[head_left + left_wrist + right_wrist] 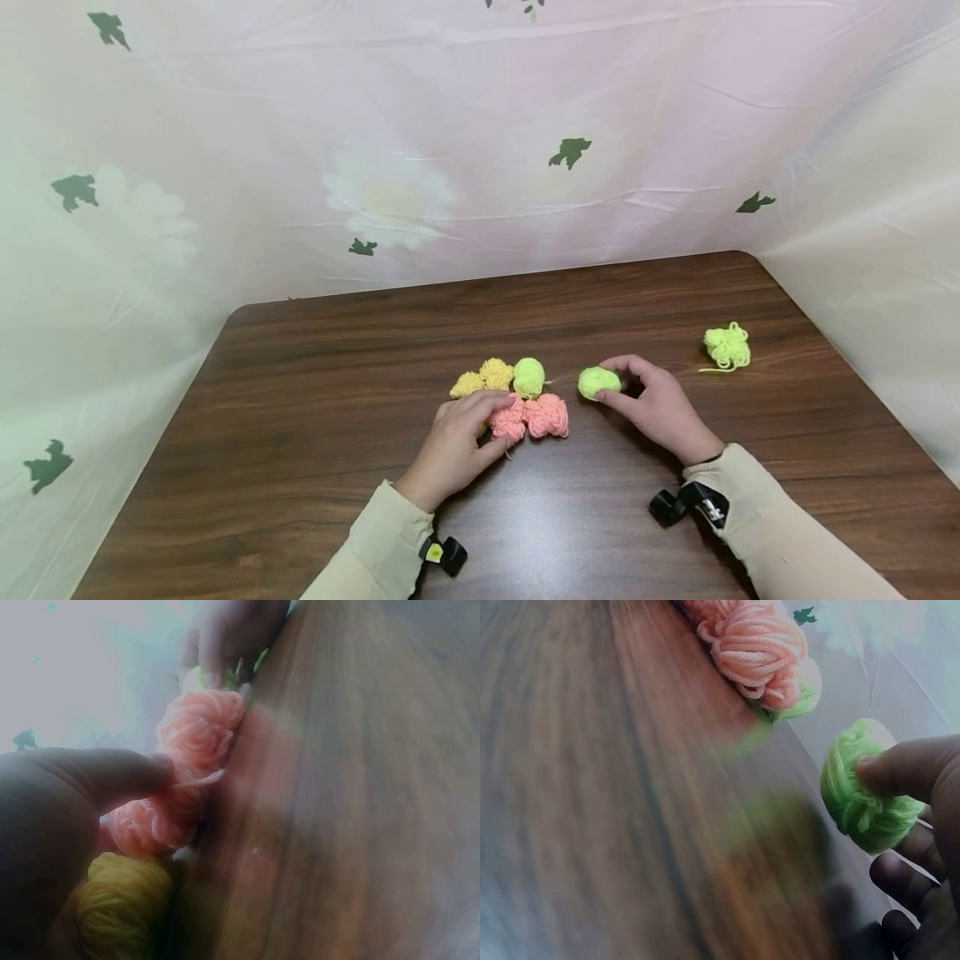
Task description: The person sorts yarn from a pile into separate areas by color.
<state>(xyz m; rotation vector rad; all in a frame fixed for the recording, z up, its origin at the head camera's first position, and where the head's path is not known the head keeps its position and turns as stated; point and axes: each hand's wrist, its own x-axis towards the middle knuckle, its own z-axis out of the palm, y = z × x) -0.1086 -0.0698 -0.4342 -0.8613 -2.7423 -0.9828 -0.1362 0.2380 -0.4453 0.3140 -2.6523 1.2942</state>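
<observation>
My right hand [666,410] pinches a lime-green yarn ball [598,382] between thumb and fingers; the right wrist view shows this ball [866,787] a little above the tabletop. My left hand [457,442] holds the left one of two pink yarn bundles [508,421], its thumb [127,776] pressed against the strands in the left wrist view. Against it on the right sits the other pink yarn bundle [547,415]. Behind them stand a second lime-green yarn ball [528,377] and two yellow yarn balls [496,373]. Another yellow ball [124,904] lies beneath my left hand.
A loose lime-green yarn bundle [727,346] with a trailing end lies at the right rear of the brown wooden table [322,433]. A patterned cloth [465,108] hangs around the table's back and sides.
</observation>
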